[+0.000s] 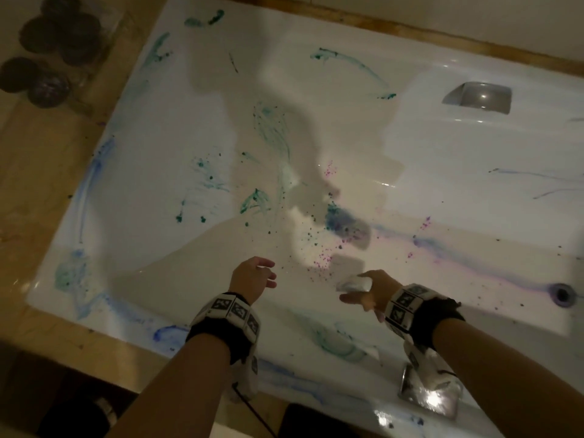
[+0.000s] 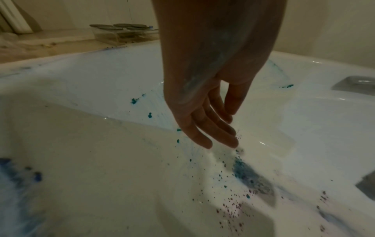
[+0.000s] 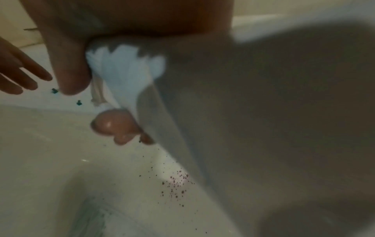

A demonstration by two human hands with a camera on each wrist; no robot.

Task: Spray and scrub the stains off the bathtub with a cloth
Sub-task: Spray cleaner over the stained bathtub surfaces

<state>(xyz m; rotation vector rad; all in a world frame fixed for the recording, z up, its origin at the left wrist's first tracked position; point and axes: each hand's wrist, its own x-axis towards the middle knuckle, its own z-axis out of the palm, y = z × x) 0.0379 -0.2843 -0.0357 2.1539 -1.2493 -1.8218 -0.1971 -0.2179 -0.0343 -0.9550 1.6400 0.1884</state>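
Head view. A white bathtub (image 1: 410, 147) fills the picture, streaked with green stains (image 1: 256, 200) on the left and middle, blue smears (image 1: 94, 172) along the left and near rim, and purple specks (image 1: 322, 260) near the centre. The drain (image 1: 562, 294) lies at the right; a metal recess (image 1: 478, 97) sits in the far right wall. Dark round objects (image 1: 50, 33) stand on the ledge at far left. The left hand (image 1: 252, 276) hangs over the tub floor, fingers loosely spread and grasping nothing. The right hand (image 1: 368, 294), just right of it, clutches a white cloth (image 1: 354, 284), bunched and held above the floor near the purple specks.

Left wrist view. The left hand (image 2: 205, 102) points down, fingers (image 2: 202, 136) straight and relaxed, above green and purple specks; whether the tips touch the tub (image 2: 81, 144) cannot be told.

Right wrist view. The right hand (image 3: 129, 19) is blurred; its thumb (image 3: 69, 69) and curled fingertips (image 3: 113, 125) clench the cloth (image 3: 125, 72), which trails down to the right. The left hand's fingers (image 3: 20, 75) show at the left edge.
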